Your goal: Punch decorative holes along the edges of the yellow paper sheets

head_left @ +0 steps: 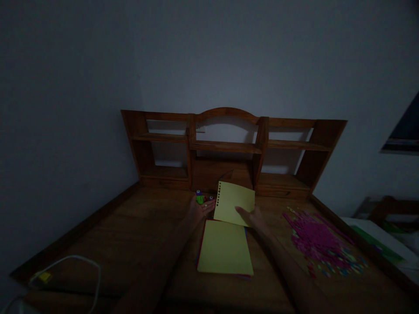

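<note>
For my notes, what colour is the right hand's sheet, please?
The sheet is pale yellow; head view.

In dim light, I face a pale, plain wall [229, 56]. A wooden shelf unit [225, 147] with an arched centre stands along the back of my wooden worktop [131, 235]; a dark window [406, 128] shows at far right, above a wooden chair [393, 207].

Two hands [198, 209] [254, 217], one paper stack [225, 248]

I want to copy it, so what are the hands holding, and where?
The right hand holds the yellow hole-punched sheet near its lower right corner, thumb on top. The left hand is open, fingers near the holed edge.
</note>
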The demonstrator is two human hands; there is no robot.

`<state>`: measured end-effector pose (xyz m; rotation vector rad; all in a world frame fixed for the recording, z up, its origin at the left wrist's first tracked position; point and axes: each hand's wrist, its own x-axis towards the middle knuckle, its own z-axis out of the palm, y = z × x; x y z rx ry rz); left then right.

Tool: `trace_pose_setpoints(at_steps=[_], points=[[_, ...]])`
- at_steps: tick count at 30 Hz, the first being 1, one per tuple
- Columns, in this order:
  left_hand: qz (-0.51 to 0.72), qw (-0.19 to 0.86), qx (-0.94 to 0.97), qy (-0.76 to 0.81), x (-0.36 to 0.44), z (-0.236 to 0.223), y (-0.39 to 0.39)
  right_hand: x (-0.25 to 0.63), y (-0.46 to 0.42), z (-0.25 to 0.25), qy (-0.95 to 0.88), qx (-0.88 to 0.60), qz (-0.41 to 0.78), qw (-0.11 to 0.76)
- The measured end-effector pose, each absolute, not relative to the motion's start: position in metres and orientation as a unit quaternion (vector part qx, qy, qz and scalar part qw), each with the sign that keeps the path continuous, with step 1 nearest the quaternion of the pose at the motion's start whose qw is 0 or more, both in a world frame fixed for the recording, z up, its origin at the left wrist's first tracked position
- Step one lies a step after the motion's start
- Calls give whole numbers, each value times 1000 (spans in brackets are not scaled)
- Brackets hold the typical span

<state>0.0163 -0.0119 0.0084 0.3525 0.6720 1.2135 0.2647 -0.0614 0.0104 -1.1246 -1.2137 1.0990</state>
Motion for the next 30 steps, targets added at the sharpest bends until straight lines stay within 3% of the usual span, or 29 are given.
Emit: trace_pose_setpoints(at_steps=[30], points=[[529, 717, 259, 373, 23, 14, -16, 265, -60, 10, -532, -465, 453, 543]])
